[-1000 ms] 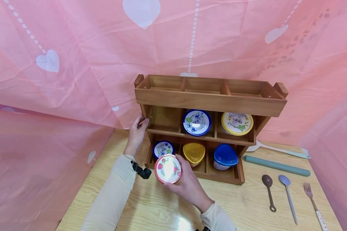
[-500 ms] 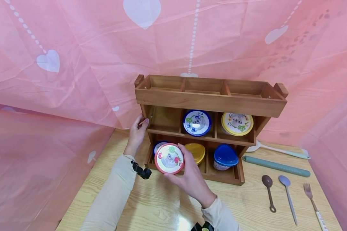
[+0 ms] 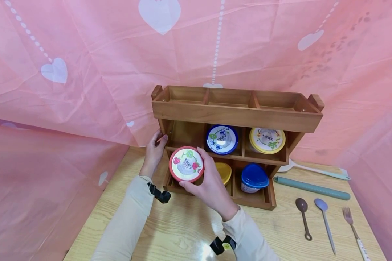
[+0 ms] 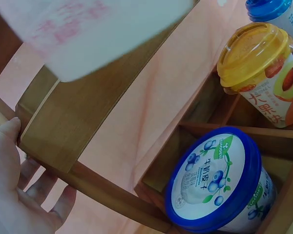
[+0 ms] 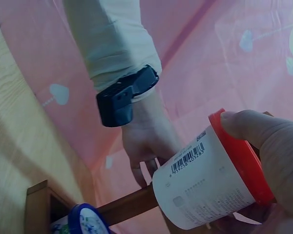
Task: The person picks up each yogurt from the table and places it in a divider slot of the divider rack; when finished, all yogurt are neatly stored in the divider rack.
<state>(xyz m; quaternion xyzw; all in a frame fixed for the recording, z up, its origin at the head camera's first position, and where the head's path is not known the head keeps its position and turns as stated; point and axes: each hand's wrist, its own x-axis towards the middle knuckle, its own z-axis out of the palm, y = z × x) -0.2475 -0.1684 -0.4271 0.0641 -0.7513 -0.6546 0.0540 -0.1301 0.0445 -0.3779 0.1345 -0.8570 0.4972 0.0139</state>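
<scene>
My right hand (image 3: 214, 189) holds a red-lidded cup (image 3: 186, 164) with strawberries on its lid, in front of the wooden rack's left side. The right wrist view shows the white cup wall (image 5: 200, 185) tilted, my thumb on the red rim. With my left hand (image 3: 152, 155) I grip the left side of the wooden rack (image 3: 236, 115); in the left wrist view my fingers (image 4: 63, 202) curl round its edge. On the middle shelf stand a blue-rimmed blueberry cup (image 3: 222, 139) and a yellow-rimmed cup (image 3: 268, 140). The lower-left blueberry cup (image 4: 215, 180) is hidden from the head view.
The lower shelf also holds a yellow-lidded cup (image 3: 224, 173) and a blue-lidded cup (image 3: 254, 177). To the right lie a white utensil (image 3: 290, 166), a green rod (image 3: 311, 188), two spoons (image 3: 302, 204) and a fork (image 3: 347, 215). A pink curtain (image 3: 85, 101) hangs behind.
My right hand has lifted the red-lidded cup up towards the middle shelf's left compartment, and it now covers the lower-left blueberry cup. The left hand stays on the rack.
</scene>
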